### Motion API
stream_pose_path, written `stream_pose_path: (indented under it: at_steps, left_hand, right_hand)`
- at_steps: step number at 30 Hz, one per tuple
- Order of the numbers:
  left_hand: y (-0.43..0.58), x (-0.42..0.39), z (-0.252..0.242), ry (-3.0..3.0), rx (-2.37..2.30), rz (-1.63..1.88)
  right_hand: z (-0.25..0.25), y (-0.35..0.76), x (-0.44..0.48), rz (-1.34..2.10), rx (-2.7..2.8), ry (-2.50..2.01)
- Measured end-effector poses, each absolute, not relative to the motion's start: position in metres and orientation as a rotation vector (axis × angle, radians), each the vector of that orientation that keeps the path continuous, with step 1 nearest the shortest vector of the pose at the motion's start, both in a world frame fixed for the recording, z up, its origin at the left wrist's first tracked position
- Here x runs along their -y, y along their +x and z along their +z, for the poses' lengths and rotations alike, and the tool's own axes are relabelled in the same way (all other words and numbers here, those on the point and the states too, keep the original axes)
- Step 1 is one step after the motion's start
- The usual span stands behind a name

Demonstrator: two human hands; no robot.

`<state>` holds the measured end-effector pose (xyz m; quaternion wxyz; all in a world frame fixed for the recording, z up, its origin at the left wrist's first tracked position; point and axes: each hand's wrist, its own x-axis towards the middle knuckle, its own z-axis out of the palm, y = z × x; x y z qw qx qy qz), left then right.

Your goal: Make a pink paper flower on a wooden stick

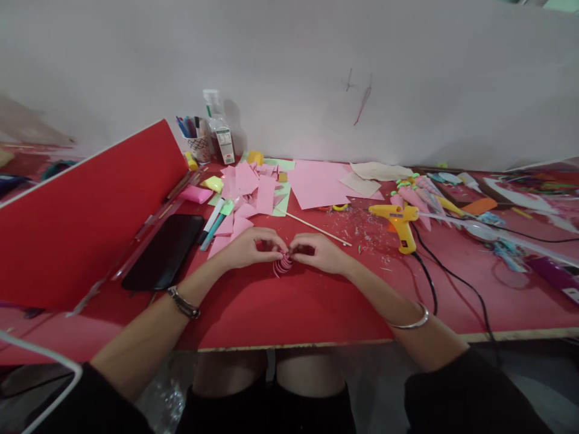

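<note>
Left hand (246, 248): the grip is a pinch, thumb and fingertips closed on the upper left of a small, pink-and-dark striped spiral coil (284, 265); a dark, banded bracelet (183, 302) circles the wrist.
Right hand (326, 252): the grip is likewise pinched on the coil's upper right — the 2 sets of fingertips nearly meet; a silver metal bangle (418, 319) sits on the forearm.
Coil: between the 2 hands, over the red surface (294, 319) near its front edge; whether it touches down, I cannot tell.
Stick: a thin, pale wooden stick (319, 231) lies slantwise just beyond the hands.
Paper: a flat pink sheet (314, 184) lies right of a heap of cut pink paper pieces (246, 179).
Left side: a flat black smartphone (165, 253) lies between a tilted red board (104, 211) and 2 marker pens (212, 226).
By the wall: a patterned cup (198, 149) of pens stands beside a clear, labelled bottle (222, 135).
Right side: a yellow glue gun (400, 226) — small orange light showing — lies near pink, green-topped cones (412, 196).
</note>
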<state>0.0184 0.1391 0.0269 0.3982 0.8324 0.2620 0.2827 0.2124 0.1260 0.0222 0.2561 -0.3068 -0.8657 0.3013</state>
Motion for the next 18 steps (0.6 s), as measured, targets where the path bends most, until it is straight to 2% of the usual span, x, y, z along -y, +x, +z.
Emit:
stream_pose_path:
  at_steps: [18]
  left_hand:
    - [0.019,-0.1384,0.0268,2.088,-0.665,0.741]
  right_hand:
    - [0.0244,0.2115,-0.1248,0.794,2.35,-0.888]
